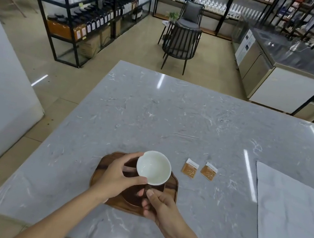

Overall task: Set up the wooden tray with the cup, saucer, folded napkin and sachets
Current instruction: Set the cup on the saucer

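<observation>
My right hand (158, 205) pinches something small and dark at the near side of the wooden tray (103, 164), probably the cup's handle, though I can't tell. My left hand (120, 176) curls round the white cup (153, 167), fingers on its rim, holding it directly above the tray. Beyond, to my right, two sachets (198, 169) lie flat on the marble counter (172, 117), nearer my right hand. The large pale sheet (291, 212) further right is likely the napkin.
</observation>
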Tool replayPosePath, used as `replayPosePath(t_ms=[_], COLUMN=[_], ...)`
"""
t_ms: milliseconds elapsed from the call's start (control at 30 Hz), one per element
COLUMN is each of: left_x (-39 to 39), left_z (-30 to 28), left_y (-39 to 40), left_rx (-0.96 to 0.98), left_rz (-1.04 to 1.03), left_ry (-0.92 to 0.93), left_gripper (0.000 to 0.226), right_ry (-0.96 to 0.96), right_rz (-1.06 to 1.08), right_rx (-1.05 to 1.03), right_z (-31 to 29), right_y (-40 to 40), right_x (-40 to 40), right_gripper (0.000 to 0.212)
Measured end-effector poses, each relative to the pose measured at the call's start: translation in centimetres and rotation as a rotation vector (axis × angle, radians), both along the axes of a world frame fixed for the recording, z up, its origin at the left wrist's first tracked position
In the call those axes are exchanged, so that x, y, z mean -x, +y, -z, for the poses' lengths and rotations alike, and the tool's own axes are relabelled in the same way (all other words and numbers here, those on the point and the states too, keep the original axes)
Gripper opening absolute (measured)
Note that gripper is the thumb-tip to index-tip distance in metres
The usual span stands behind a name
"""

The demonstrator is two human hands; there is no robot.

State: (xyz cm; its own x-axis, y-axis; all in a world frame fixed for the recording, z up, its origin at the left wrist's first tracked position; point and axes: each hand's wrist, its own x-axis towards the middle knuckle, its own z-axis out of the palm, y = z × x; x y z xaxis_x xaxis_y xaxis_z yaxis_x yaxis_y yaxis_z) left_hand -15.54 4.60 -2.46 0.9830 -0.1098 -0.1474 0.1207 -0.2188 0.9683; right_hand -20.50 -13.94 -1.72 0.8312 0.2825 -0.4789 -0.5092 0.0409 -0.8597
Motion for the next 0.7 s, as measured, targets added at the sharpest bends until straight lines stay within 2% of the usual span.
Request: replayPosePath(t_ms=[167,567,700], left_x=[1.0,2.3,2.1], left_z=[0.8,2.4,2.4], left_y=[1.1,2.2,2.7], left_rx=[-0.004,0.002,-0.031], left_rz=[-0.023,-0.008,0.042], left_ry=[0.018,0.037,0.017], left_gripper=[0.078,0.081,0.081], right_ry=[0.02,0.066,-0.032], right_rz=[-0.026,-0.029,-0.122], right_rx=[0.062,0.05,0.209], right_z=[0.5,1.3,0.6], right_y=[1.1,1.9,0.8], right_x=[0.6,1.6,1.2], right_gripper=[0.033,0.03,0.033])
